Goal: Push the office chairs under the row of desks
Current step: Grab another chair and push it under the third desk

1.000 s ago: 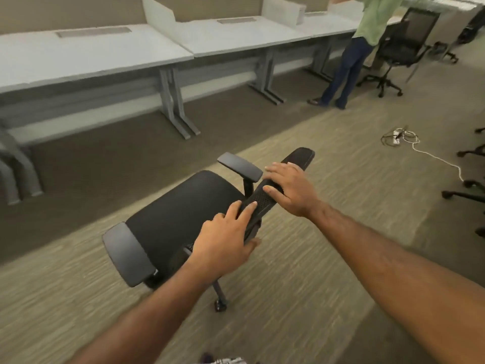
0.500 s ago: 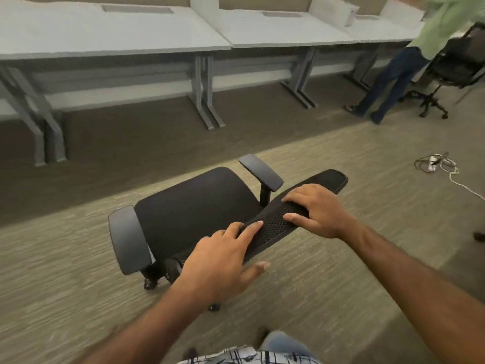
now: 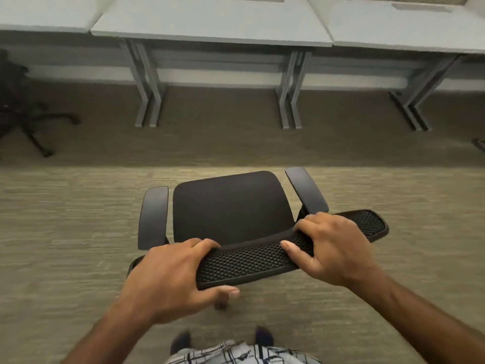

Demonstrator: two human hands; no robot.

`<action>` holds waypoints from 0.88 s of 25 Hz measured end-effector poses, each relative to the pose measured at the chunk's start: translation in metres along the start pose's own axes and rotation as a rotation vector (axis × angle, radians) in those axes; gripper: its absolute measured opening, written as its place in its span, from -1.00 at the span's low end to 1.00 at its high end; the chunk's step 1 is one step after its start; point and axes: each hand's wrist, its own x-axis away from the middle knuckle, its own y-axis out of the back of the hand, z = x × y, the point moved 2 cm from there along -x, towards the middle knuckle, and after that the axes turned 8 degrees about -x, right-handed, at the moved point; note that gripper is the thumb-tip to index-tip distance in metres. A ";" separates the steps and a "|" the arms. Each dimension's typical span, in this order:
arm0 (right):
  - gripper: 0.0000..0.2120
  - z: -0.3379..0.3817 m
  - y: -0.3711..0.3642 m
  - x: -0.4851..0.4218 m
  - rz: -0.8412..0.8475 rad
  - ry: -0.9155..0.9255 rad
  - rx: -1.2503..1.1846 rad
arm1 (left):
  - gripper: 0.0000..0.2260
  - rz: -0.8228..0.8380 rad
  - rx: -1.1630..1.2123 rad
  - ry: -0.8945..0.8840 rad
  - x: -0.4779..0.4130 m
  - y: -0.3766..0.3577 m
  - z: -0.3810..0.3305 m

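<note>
A black office chair (image 3: 231, 206) stands on the carpet just in front of me, its seat facing the row of grey desks (image 3: 210, 24). I see it from above, with its mesh backrest top (image 3: 249, 261) nearest me. My left hand (image 3: 168, 277) grips the left part of the backrest top, fingers over the front and thumb underneath. My right hand (image 3: 333, 248) grips the right part, fingers curled over the edge. The chair lines up with the gap between two pairs of desk legs (image 3: 148, 101).
Another black chair's base (image 3: 29, 119) sits under the desk at the far left. Desk legs (image 3: 291, 101) stand on the darker carpet strip (image 3: 223, 143) ahead. My feet and checked shorts (image 3: 236, 350) show at the bottom edge.
The chair has swung round from a slanted pose to face the desks squarely, and my view has turned with it. Both hands moved from resting on the backrest to gripping it. The other person has left view.
</note>
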 end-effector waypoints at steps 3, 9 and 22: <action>-0.42 0.001 -0.005 -0.017 -0.001 0.021 0.011 | -0.13 0.005 0.048 0.026 -0.011 0.005 0.011; -0.44 -0.008 -0.018 -0.078 -0.053 0.012 -0.001 | -0.17 -0.052 0.061 0.035 -0.058 0.020 0.054; -0.38 -0.040 -0.045 -0.294 -0.093 -0.092 -0.002 | -0.09 -0.190 0.021 0.032 -0.237 0.069 0.196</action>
